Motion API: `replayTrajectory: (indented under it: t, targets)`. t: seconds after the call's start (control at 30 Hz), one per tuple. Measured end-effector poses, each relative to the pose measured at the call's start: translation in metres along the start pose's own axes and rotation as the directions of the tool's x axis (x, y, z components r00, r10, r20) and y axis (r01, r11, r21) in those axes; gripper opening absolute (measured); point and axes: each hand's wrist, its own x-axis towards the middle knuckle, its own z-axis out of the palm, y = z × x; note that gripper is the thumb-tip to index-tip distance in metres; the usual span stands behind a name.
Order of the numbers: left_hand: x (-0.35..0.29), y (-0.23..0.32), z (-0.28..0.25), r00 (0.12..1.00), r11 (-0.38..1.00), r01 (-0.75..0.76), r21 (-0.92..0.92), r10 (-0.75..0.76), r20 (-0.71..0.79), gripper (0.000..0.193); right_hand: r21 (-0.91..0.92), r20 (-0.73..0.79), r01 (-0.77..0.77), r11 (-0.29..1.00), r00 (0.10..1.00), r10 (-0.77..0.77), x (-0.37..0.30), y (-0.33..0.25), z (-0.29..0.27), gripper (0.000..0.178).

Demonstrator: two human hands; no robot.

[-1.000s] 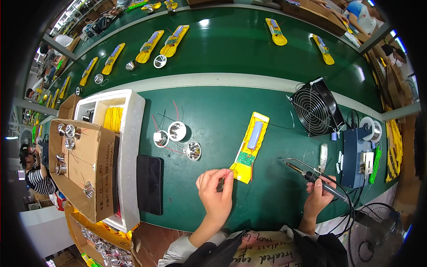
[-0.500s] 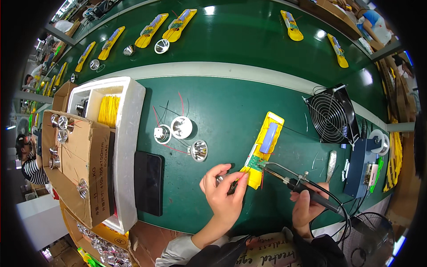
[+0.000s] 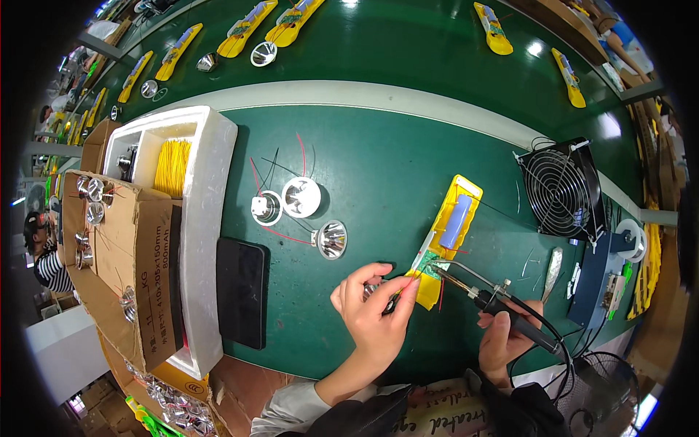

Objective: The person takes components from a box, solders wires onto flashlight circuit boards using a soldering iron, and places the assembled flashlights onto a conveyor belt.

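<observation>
A yellow plastic housing (image 3: pixel 429 291) lies slanted on the bench in front of me, with a blue-violet battery cell (image 3: pixel 456 222) in its upper part and a small green circuit board (image 3: pixel 428 266) lower down. My right hand (image 3: pixel 504 336) grips a black soldering iron (image 3: pixel 526 326) with a thin metal feed tube (image 3: pixel 466 271) alongside; the tip is at the board. My left hand (image 3: pixel 375 309) is closed, its thumb and forefinger pinched at the board's left edge. Between its fingers shows a bit of a silver reflector (image 3: pixel 370 291), mostly hidden. Thin red wires stick out beside the board.
Several wired reflectors (image 3: pixel 332 240) lie left of the housing. Further left are a black phone-like slab (image 3: pixel 244 293), a white foam box (image 3: pixel 211 218) and a cardboard box (image 3: pixel 156 277). A black fan (image 3: pixel 559 191) and solder spool (image 3: pixel 630 241) stand right. Yellow housings (image 3: pixel 495 29) line the far belt.
The whole view has shifted slightly, so the bench things sit a little differently. Both hands stay at the board, the iron's tip still on it; the left hand appears slightly further right.
</observation>
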Motion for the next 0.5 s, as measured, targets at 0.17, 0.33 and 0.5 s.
replayTrajectory:
  t: [0.17,0.33,0.5]
  targets:
    - [-0.0008,-0.0001,0.0010,1.000,1.000,0.007,-0.006,-0.007,-0.005,0.012,-0.005,0.006,0.003,1.000,1.000,-0.003,0.0002,-0.0024,-0.0021,0.028]
    - [-0.0016,-0.0018,0.0009,1.000,1.000,0.001,-0.019,-0.002,-0.019,0.013,0.011,0.005,-0.008,1.000,1.000,0.008,-0.0002,-0.0010,0.0003,0.028]
    - [-0.0016,-0.0012,0.0010,1.000,1.000,-0.005,-0.013,0.005,-0.021,0.013,0.013,0.003,-0.009,1.000,1.000,0.009,-0.0011,-0.0014,0.0000,0.029]
